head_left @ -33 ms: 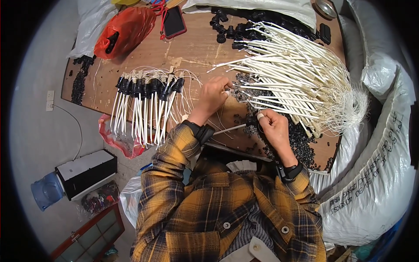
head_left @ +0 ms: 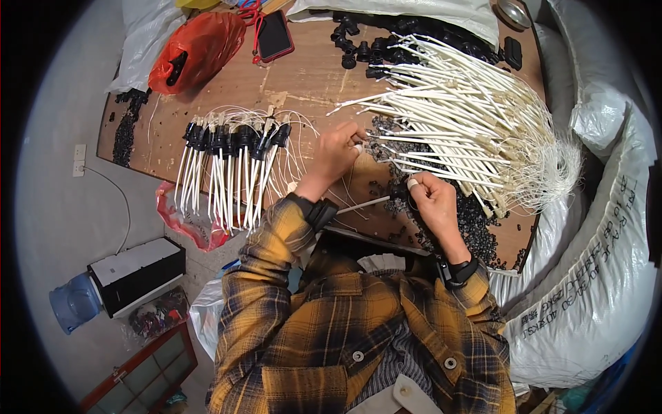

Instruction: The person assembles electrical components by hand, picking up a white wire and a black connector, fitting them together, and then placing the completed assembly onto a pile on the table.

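Observation:
My left hand (head_left: 338, 150) is closed in a pinch above the table's middle, beside a pile of small dark plastic pieces (head_left: 386, 131). Whatever it pinches is too small to make out. My right hand (head_left: 436, 200) has thumb and forefinger pressed together over the pile's near part; its fingertips hide what they hold. A finger on each hand carries a pale wrap. Just left of the right hand, a single white tube (head_left: 365, 204) points toward a black part (head_left: 398, 191); I cannot tell whether they are joined. White sleeved wires (head_left: 448, 117) lie in a large bundle beyond the right hand.
Black sockets with white tubes (head_left: 238, 141) lie in a row at left. Behind are a red plastic bag (head_left: 200, 52), a phone (head_left: 275, 36), loose black sockets (head_left: 363, 50) and a metal dish (head_left: 514, 14). Large white sacks (head_left: 586, 276) crowd the table's right side.

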{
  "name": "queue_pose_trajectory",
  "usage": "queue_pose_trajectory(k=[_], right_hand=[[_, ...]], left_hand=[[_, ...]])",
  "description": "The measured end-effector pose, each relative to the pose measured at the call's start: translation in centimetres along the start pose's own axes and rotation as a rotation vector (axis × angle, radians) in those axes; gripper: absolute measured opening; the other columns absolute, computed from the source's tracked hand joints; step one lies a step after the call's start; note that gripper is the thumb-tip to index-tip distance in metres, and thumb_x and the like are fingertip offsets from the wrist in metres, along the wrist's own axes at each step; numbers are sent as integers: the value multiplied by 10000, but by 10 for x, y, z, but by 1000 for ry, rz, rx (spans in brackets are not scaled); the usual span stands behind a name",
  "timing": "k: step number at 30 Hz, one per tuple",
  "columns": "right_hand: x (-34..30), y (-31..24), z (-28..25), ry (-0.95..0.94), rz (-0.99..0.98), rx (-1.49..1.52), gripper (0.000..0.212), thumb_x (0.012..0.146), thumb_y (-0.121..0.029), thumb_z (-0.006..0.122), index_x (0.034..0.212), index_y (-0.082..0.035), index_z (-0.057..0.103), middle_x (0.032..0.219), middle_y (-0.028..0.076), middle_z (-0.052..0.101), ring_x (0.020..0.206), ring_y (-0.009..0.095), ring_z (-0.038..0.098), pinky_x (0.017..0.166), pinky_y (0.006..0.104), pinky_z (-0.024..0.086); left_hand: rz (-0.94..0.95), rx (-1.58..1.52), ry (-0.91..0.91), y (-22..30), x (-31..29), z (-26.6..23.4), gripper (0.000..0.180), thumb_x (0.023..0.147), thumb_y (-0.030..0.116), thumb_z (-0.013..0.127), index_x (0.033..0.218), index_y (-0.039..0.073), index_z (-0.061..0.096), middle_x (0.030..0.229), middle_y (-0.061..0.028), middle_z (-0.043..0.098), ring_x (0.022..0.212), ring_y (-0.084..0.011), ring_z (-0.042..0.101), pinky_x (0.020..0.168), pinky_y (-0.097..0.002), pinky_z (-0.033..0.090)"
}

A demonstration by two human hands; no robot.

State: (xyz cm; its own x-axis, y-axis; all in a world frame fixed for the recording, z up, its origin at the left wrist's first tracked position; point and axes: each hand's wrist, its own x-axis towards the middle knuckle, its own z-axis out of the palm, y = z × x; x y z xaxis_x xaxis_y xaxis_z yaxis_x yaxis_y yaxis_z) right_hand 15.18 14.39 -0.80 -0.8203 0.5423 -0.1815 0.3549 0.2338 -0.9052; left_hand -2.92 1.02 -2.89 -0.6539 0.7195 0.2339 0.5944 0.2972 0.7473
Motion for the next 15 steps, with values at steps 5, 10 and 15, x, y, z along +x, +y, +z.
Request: queue_pose_trajectory(k=[5,10,15], right_hand=[[6,-1,3,-4,112,29,100,845,-65,589,819,25,622,566,-56,436,550,33,357,501,229,314],[4,5,12,15,-80,102,81,830,-26,571,852,8,641,592,-11,509,549,61,437,518,233,373],[-3,-5,15,210,-364,-324,83,819,-50,598,879,-29,650,659,94,595,513,198,562,499,301,442]], left_hand=[[-69,-354,-51,50,-29,20,296,669,-70,631,930,61,681,861,-61,647,804,-180,634,677,-264,512],[233,-140,-60,70,-35,28,290,718,-96,602,951,55,687,893,-12,650,811,-97,621,691,-234,507],[-326,-623,-25,67,-39,25,248,698,-52,613,903,65,689,849,-31,635,762,-134,618,656,-264,495]])
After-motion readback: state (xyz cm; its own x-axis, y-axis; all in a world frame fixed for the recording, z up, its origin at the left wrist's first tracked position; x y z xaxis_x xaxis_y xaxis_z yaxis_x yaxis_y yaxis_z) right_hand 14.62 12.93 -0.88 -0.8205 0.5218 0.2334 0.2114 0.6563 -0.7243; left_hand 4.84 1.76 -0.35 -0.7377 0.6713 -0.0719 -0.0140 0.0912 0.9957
